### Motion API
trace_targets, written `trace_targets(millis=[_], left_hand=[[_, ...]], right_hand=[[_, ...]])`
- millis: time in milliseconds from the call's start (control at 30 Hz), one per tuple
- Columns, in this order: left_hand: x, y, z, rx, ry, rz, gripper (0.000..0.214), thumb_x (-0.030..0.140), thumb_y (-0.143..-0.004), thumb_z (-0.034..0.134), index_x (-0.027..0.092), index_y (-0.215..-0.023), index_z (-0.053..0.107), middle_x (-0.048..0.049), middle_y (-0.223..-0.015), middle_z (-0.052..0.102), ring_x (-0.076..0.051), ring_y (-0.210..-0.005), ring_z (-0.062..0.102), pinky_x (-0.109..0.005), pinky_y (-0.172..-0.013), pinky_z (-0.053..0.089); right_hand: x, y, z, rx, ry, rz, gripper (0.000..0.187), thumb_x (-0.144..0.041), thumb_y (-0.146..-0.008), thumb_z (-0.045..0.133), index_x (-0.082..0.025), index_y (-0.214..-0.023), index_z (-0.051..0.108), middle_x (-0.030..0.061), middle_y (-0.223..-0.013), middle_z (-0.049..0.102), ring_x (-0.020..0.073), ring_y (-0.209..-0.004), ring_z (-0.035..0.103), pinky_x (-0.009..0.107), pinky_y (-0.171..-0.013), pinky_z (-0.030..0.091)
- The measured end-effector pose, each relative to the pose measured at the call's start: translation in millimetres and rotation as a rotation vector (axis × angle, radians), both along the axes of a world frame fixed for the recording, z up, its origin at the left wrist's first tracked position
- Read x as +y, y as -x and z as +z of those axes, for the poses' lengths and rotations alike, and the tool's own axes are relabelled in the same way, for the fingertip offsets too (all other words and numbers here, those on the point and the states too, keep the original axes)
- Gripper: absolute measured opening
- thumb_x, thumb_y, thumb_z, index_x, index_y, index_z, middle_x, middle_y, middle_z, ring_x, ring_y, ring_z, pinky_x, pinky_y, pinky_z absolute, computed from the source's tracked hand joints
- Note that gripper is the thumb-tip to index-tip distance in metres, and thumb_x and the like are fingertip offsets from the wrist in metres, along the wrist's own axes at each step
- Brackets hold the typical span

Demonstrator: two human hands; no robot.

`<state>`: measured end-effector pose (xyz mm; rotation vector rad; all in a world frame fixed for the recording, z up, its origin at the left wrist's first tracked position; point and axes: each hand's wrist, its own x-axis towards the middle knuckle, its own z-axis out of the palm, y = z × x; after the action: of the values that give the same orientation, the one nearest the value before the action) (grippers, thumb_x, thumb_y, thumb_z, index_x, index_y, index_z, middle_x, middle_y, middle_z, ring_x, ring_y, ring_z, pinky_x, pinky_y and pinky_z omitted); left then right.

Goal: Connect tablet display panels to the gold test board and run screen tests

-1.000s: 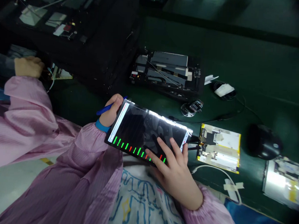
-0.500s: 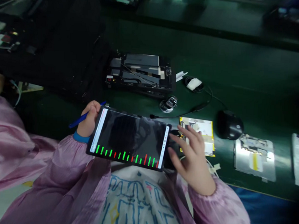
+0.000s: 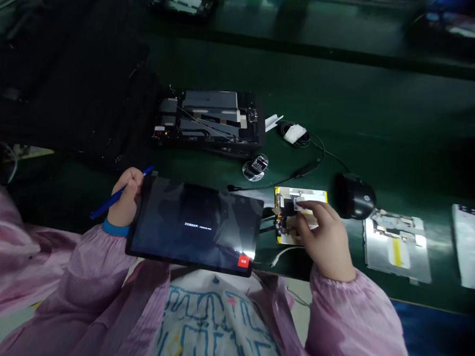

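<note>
A tablet screen [image 3: 195,226], lit, dark, with a line of text and a red button at its lower right corner, is held over the bench's front edge. My left hand [image 3: 127,196] is closed at its left edge, with a blue pen [image 3: 119,193] also in the fingers. My right hand [image 3: 328,236] is over a circuit board with a white, yellow-edged battery plate [image 3: 320,196]. Its thumb and forefinger come together at a small white-labelled part; what they grip is partly hidden. Dark cables [image 3: 267,229] run between screen and board.
An opened device stack [image 3: 209,115] lies behind the screen. Near it are a round metal piece [image 3: 256,167] and a coiled black cable [image 3: 299,136]. To the right are a black rounded device [image 3: 356,196], a silver plate [image 3: 396,250] and a white sheet [image 3: 470,246]. Another person's pink sleeve [image 3: 7,245] is at left.
The display has switched from red and green bars to a dark page with text. My right hand has moved from the screen's right edge onto the board, its spread fingers now drawn together.
</note>
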<state>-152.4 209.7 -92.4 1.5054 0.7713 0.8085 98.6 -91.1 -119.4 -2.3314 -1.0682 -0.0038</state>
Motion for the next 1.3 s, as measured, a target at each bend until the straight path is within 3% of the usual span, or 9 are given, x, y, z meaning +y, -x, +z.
trace_targets(millis=[200, 500, 733, 933, 1033, 1100, 1167, 1233, 1300], left_hand=[[-5.5, -1.6, 5.0, 0.05, 0.001, -0.016, 0.051, 0.069, -0.072, 0.058, 0.021, -0.068, 0.042, 0.0046, -0.05, 0.029, -0.01, -0.042, 0.024, -0.026, -0.04, 0.015], [-4.0, -2.9, 3.1, 0.01, 0.043, -0.015, 0.051, 0.068, -0.072, 0.06, 0.02, -0.069, 0.043, 0.0046, -0.05, 0.031, -0.009, -0.042, 0.025, -0.024, -0.039, 0.016], [-6.1, -7.1, 6.9, -0.004, 0.036, -0.011, 0.052, 0.067, -0.071, 0.062, 0.019, -0.068, 0.043, 0.0049, -0.048, 0.032, -0.008, -0.041, 0.026, -0.023, -0.038, 0.017], [-5.1, -7.2, 7.7, -0.021, 0.036, 0.0, 0.051, 0.066, -0.07, 0.064, 0.019, -0.067, 0.044, 0.0054, -0.047, 0.034, -0.007, -0.039, 0.027, -0.021, -0.036, 0.018], [-1.5, -6.3, 4.6, -0.013, 0.028, 0.023, 0.051, 0.065, -0.068, 0.065, 0.019, -0.065, 0.044, 0.0062, -0.046, 0.031, -0.007, -0.038, 0.025, -0.021, -0.036, 0.017], [0.1, -6.0, 2.9, 0.004, 0.018, 0.021, 0.051, 0.066, -0.068, 0.065, 0.019, -0.065, 0.044, 0.0058, -0.046, 0.032, -0.008, -0.039, 0.026, -0.021, -0.037, 0.018], [0.6, -6.2, 2.3, 0.018, 0.0, 0.02, 0.053, 0.068, -0.067, 0.064, 0.019, -0.065, 0.044, 0.0055, -0.046, 0.033, -0.008, -0.039, 0.027, -0.021, -0.037, 0.018], [0.5, -6.4, 2.5, 0.022, -0.013, 0.011, 0.053, 0.069, -0.068, 0.062, 0.019, -0.066, 0.043, 0.0055, -0.046, 0.034, -0.009, -0.039, 0.027, -0.021, -0.036, 0.018], [0.7, -6.4, 2.8, 0.024, -0.029, 0.007, 0.051, 0.066, -0.069, 0.064, 0.019, -0.067, 0.043, 0.0056, -0.047, 0.035, -0.008, -0.04, 0.027, -0.021, -0.037, 0.019]], right_hand=[[2.2, -5.7, -18.0, -0.044, -0.059, -0.087, 0.015, -0.028, -0.082, 0.05, -0.021, -0.089, 0.061, 0.009, -0.088, 0.064, 0.0271, -0.086, 0.059, 0.045, -0.078, 0.049], [7.2, -9.0, -22.8, -0.021, -0.126, -0.223, 0.022, -0.023, -0.078, 0.05, -0.017, -0.093, 0.064, 0.0114, -0.092, 0.057, 0.0271, -0.09, 0.056, 0.046, -0.081, 0.049], [5.0, -11.0, -25.3, -0.004, -0.092, -0.188, 0.028, -0.023, -0.08, 0.05, -0.016, -0.103, 0.066, 0.0127, -0.099, 0.059, 0.0274, -0.095, 0.055, 0.047, -0.084, 0.047], [7.0, -8.2, -20.7, -0.03, -0.11, -0.191, 0.024, -0.022, -0.079, 0.052, -0.016, -0.098, 0.066, 0.012, -0.099, 0.059, 0.0273, -0.095, 0.056, 0.045, -0.082, 0.048], [-2.7, 0.1, -6.8, 0.082, -0.168, -0.048, 0.015, -0.014, -0.077, 0.049, -0.019, -0.081, 0.063, 0.0071, -0.086, 0.059, 0.0229, -0.085, 0.057, 0.039, -0.076, 0.048], [-14.7, 9.0, 5.6, 0.23, -0.136, 0.206, 0.018, -0.01, -0.075, 0.047, -0.021, -0.075, 0.062, 0.0053, -0.082, 0.059, 0.0207, -0.083, 0.058, 0.037, -0.074, 0.048], [-26.9, 19.4, 15.8, 0.315, -0.013, 0.428, 0.02, -0.011, -0.076, 0.052, -0.023, -0.083, 0.066, 0.0061, -0.09, 0.06, 0.0215, -0.089, 0.057, 0.037, -0.077, 0.047], [-35.2, 29.5, 20.0, 0.252, 0.107, 0.483, 0.018, -0.018, -0.078, 0.061, -0.025, -0.092, 0.069, 0.0074, -0.098, 0.06, 0.0238, -0.095, 0.055, 0.04, -0.079, 0.046], [-37.3, 37.4, 18.2, 0.14, 0.116, 0.44, 0.012, -0.025, -0.079, 0.068, -0.026, -0.091, 0.07, 0.0078, -0.098, 0.061, 0.025, -0.095, 0.055, 0.042, -0.08, 0.044]])
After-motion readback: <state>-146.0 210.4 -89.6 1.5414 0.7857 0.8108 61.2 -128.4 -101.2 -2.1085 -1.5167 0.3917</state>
